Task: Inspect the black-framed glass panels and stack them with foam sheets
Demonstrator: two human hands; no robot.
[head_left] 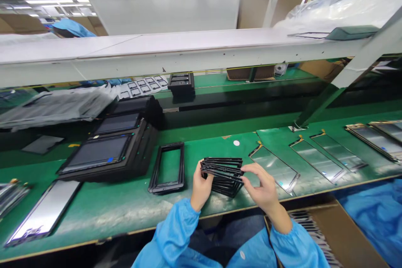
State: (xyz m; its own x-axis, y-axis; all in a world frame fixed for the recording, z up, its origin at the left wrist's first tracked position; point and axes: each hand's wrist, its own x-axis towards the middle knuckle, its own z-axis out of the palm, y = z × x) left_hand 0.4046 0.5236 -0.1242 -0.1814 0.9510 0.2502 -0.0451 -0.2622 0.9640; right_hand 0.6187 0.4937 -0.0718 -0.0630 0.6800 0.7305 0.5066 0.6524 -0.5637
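A fanned stack of thin black rectangular frames is held up between both hands, above the front of the green bench. My left hand is closed around the stack's left end, thumb in front. At the right end, the thumb and fingers of my right hand pinch the frames' edges. More black frames lie in a small pile on the bench, left of my left hand. A clear glass panel with a dark border and an orange tab lies just beyond my right hand.
Black trays holding dark screens are stacked at left, with a shiny panel before them. Glass panels lie along the right. A white shelf spans above the bench; a slanted post stands at right. An open carton sits below the edge.
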